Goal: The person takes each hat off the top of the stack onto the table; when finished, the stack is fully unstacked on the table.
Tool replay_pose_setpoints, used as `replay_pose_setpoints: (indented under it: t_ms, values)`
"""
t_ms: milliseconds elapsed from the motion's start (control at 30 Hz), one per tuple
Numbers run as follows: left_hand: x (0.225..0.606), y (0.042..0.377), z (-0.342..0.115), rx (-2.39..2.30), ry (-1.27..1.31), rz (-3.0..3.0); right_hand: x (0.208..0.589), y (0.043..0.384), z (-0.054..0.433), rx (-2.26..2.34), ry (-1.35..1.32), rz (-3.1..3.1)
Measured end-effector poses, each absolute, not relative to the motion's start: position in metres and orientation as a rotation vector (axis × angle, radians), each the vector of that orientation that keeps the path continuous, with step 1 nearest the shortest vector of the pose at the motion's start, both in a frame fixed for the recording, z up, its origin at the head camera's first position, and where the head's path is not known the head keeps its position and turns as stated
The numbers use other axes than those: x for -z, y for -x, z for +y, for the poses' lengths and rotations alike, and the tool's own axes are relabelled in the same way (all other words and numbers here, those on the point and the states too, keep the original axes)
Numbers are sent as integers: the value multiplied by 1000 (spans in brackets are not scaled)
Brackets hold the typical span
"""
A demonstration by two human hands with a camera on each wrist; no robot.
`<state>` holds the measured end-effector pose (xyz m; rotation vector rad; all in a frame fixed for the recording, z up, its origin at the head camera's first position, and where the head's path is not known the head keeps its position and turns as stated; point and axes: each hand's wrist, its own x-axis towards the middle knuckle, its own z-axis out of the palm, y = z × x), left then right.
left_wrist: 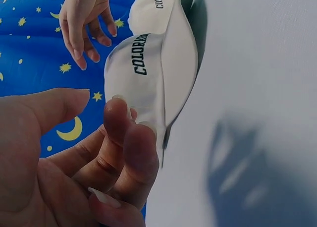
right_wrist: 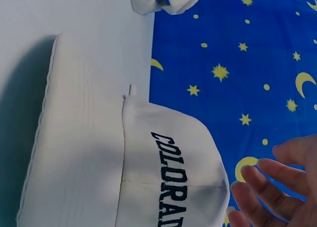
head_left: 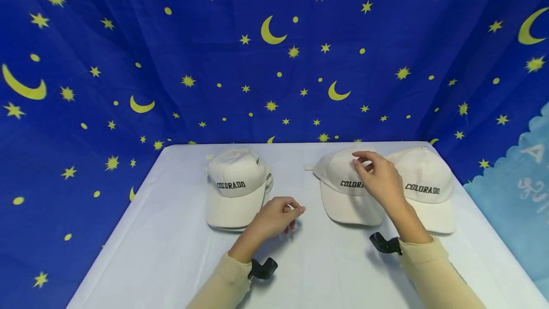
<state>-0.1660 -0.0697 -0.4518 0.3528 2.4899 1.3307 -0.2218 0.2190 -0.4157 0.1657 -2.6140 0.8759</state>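
Over the middle of the white table, my left hand [head_left: 274, 218] hovers with loosely bent fingers and nothing in them, just right of a pile of cream baseball caps [head_left: 236, 206]. The top cap reads COLORADO, and a second brim edge shows under it. My right hand [head_left: 381, 180] is raised in front of a single cream cap [head_left: 349, 206], covering the end of its lettering. In the right wrist view, the relaxed fingers [right_wrist: 262, 197] are beside that cap's crown, holding nothing. Another COLORADO cap [head_left: 429, 185] stands at the right, partly behind my right forearm.
A blue cloth [head_left: 223, 51] with yellow moons and stars hangs behind and beside the white table [head_left: 163, 252]. Light blue fabric with pale letters [head_left: 514, 204] is at the right edge. Black wrist cameras [head_left: 263, 268] sit on both sleeves.
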Motion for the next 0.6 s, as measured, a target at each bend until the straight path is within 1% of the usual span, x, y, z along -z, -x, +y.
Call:
replay_pose_setpoints:
  t_ms: [600]
  values:
    - [445,157,-96,-1302,-343,2545,416,224,203,-878,-213,-2601]
